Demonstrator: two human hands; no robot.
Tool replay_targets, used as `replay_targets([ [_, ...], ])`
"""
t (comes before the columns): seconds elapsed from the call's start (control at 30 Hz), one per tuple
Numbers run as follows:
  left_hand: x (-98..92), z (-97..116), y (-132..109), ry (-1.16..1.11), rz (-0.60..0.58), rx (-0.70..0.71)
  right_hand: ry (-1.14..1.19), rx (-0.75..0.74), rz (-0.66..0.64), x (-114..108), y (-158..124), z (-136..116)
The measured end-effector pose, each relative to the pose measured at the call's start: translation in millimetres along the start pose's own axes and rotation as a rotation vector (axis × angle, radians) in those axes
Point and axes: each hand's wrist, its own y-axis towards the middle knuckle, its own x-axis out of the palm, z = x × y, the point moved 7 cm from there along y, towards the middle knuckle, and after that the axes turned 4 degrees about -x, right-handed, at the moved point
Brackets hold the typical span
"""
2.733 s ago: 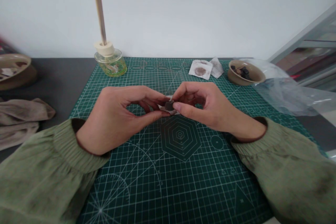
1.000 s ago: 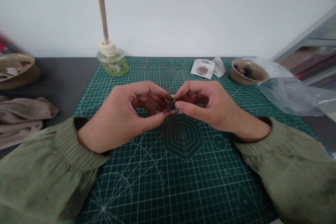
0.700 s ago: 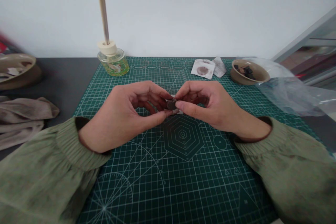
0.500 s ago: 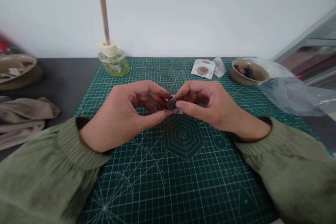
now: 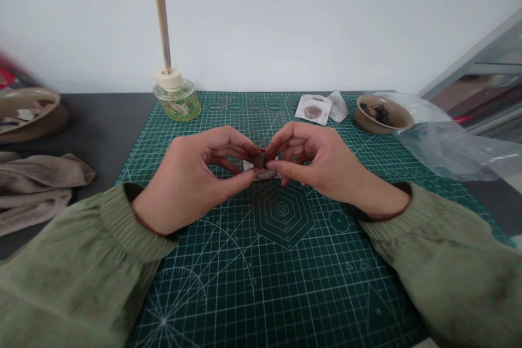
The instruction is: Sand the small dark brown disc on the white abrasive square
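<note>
Between the fingertips of both hands is a small dark brown piece [image 5: 259, 161], perhaps clay; its exact kind is too small to make out. My left hand [image 5: 204, 168] pinches it from the left with thumb and fingers. From the right, my right hand [image 5: 310, 160] grips its edge between thumb and index finger. Under the fingertips lies a white, brown-smudged paper square [image 5: 267, 174], partly covered by the hands. It rests on the green cutting mat [image 5: 281, 283], just above a printed hexagon.
At the back left stands a reed diffuser [image 5: 177, 100]. White paper squares with brown stains [image 5: 313, 110] lie at the back right, beside a bowl of dark pieces [image 5: 383, 114] and clear plastic [image 5: 448, 147]. Another bowl [image 5: 36, 122] and a brown cloth [image 5: 41, 185] are at left.
Both hands have shifted slightly left with the brown piece, which looks turned. More of the white paper beneath now shows. The camera view has moved a little.
</note>
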Motion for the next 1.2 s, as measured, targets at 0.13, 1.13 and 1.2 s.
replay_targets([
  [0.13, 1.4, -5, 2, 0.166, -0.037, 0.078, -0.281, -0.116, 0.056, -8, 2, -1],
  [1.13, 8.2, -6, 4, 0.651, -0.279, 0.257, -0.64, -0.084, -0.193, 4, 17, 6],
  [1.2, 8.2, -8, 6, 0.641, -0.266, 0.26, -0.646, -0.078, -0.191, 3, 17, 6],
])
